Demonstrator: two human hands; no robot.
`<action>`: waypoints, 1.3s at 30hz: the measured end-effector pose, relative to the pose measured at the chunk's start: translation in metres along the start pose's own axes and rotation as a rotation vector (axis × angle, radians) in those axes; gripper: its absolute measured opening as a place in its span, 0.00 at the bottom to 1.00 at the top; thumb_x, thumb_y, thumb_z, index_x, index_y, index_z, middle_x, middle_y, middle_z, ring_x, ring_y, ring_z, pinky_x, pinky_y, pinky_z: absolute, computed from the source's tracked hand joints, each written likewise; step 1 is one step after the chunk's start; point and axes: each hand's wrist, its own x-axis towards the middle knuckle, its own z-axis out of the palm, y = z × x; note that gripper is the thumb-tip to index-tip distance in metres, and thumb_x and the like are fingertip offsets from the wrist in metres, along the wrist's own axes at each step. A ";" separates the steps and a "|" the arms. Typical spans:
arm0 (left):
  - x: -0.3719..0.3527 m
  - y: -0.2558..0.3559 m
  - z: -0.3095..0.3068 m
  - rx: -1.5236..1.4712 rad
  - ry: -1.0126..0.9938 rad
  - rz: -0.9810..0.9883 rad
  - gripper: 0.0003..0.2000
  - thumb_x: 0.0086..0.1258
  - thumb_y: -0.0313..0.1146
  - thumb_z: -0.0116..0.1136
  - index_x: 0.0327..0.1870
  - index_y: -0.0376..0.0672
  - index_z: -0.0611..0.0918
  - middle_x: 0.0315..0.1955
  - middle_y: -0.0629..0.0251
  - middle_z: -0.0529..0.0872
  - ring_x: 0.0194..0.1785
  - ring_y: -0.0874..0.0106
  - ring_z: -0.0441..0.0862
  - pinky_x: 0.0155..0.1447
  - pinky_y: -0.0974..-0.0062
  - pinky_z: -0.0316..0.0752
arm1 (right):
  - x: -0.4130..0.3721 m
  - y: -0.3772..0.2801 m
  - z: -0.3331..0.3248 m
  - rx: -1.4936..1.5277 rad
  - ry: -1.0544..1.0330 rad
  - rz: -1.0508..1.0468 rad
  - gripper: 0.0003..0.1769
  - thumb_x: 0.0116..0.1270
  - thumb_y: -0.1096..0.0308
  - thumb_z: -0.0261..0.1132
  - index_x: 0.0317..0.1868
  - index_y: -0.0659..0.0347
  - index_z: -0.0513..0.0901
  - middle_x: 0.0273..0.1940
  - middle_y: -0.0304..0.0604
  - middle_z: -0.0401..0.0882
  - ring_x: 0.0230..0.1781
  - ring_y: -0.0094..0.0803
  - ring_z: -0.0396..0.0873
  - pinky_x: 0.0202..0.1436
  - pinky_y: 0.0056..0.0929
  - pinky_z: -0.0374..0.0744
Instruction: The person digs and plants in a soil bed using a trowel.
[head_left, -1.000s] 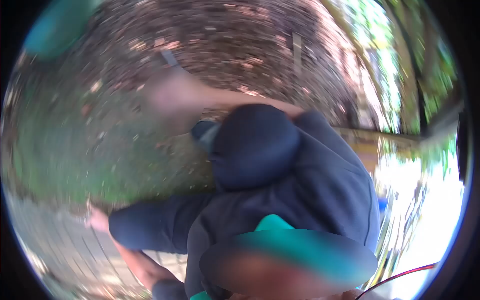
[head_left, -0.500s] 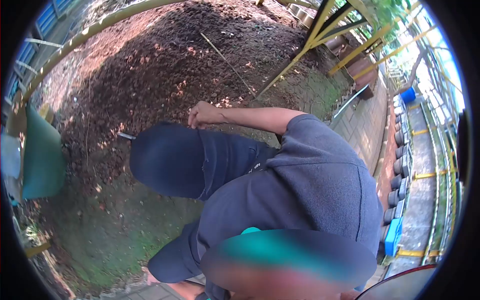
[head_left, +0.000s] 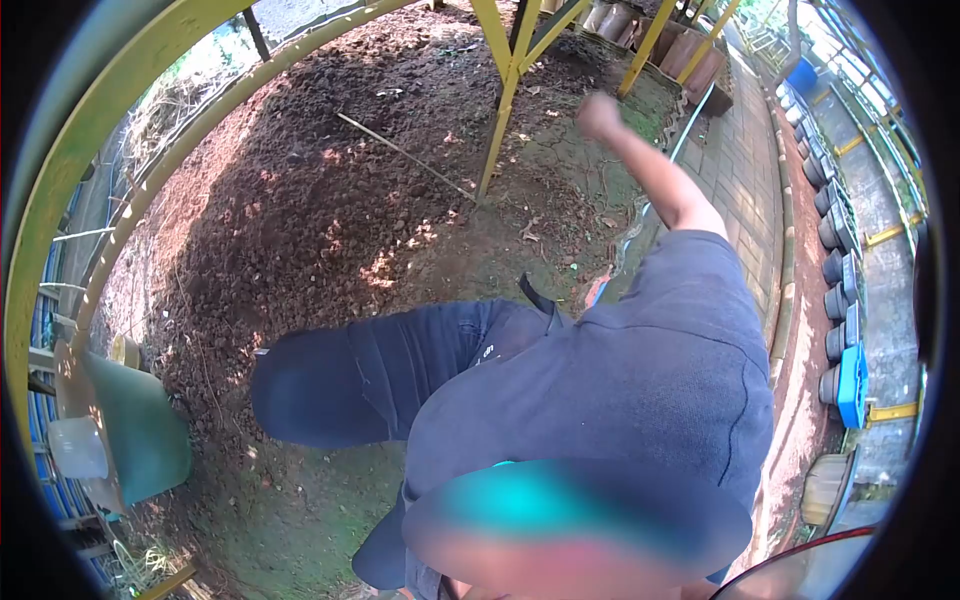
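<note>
right hand has swung up and away from the body: half a second ago it hung curled just above the raised knee, and now the bare arm is stretched out towards the far right of the ground, with the view turned as well, so that more of the paved path shows. its fingers look curled into a fist, blurred by motion. nothing can be seen in them, and it cannot be told whether they grip something small. the left hand is out of view.

nearest the camera is the person's dark shirt, and beyond it the bent knee in dark trousers, over mossy earth. at the near left edge of the soil bed stands a green container with a pale tub just beside it. further off, a thin stick lies on the loose brown soil, untouched and well apart from the hand.

the hand is in the air and touches nothing. the nearest thing to it is the yellow post, just to its left, where the soil bed meets the moss. as things stand, the hand is away from the soil and the stick. along the far right edge runs a row of dark pots, with a blue barrel at the far corner.
</note>
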 end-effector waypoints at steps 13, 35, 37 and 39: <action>0.011 -0.003 -0.001 -0.005 0.009 0.093 0.52 0.54 0.63 0.60 0.58 0.18 0.52 0.42 0.36 0.80 0.47 0.46 0.78 0.53 0.59 0.73 | -0.177 -0.206 0.051 0.250 -0.601 -0.471 0.12 0.51 0.69 0.56 0.31 0.66 0.83 0.33 0.59 0.82 0.37 0.54 0.81 0.43 0.45 0.80; 0.000 -0.158 -0.057 0.087 -0.025 -0.288 0.56 0.57 0.56 0.62 0.63 0.14 0.41 0.43 0.38 0.80 0.47 0.48 0.79 0.51 0.62 0.73 | -0.327 -0.639 0.087 0.132 -0.716 -1.278 0.24 0.61 0.50 0.61 0.43 0.67 0.78 0.54 0.62 0.71 0.48 0.53 0.77 0.51 0.46 0.76; -0.003 -0.157 -0.057 0.045 -0.015 -0.264 0.54 0.57 0.54 0.63 0.62 0.14 0.44 0.41 0.38 0.81 0.46 0.48 0.79 0.50 0.61 0.73 | -0.326 -0.638 0.100 0.263 -0.616 -1.240 0.18 0.61 0.57 0.60 0.39 0.67 0.80 0.46 0.61 0.74 0.42 0.57 0.79 0.45 0.45 0.79; -0.006 -0.147 -0.063 0.023 0.000 -0.258 0.52 0.58 0.54 0.63 0.61 0.15 0.46 0.40 0.38 0.81 0.45 0.47 0.79 0.50 0.61 0.73 | -0.319 -0.643 0.105 0.325 -0.694 -1.148 0.17 0.61 0.59 0.59 0.38 0.69 0.80 0.42 0.61 0.77 0.40 0.55 0.80 0.44 0.45 0.79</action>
